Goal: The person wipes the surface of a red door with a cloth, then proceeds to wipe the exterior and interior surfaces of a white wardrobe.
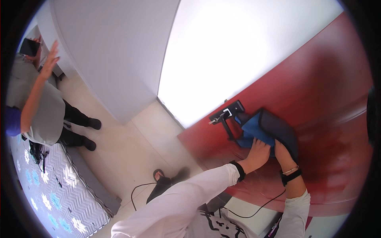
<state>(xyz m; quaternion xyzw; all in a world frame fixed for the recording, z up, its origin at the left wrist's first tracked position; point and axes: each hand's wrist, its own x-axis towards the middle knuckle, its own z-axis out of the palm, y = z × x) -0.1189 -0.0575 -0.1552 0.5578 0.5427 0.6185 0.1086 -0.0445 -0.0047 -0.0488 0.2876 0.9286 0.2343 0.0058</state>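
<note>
- Both hands work at a red door [317, 103], just below its black handle [230, 113]; a key [216, 118] sits in the lock beside it.
- Left hand [258, 152]: fingers spread, palm pressed flat on a blue cloth [254, 129] against the door face. No closed grip visible; it pins the cloth down.
- Right hand [282, 152]: fingers go up under the dark edge of the cloth and are hidden there. Cannot tell whether they pinch it or only push. A thin bracelet and a black band sit on that wrist; a black band is on the left wrist too.
- Cloth position: bunched just right of the handle, touching the door, with a blue inner face and a dark outer fold.
- Step in hand, as a judgement: wiping the door panel near the handle. Any further stroke calls for steady palm pressure and care around the handle lever and the protruding key.
- Obstacles: the handle and key lie just beside the cloth. A black cable [254, 210] hangs across the person's front, near the forearms.
- Surroundings: another person [39, 103] stands well apart at the left, one arm raised, a phone [29, 47] in the other hand. A patterned mattress [59, 194] lies on the pale tiled floor [127, 146].
</note>
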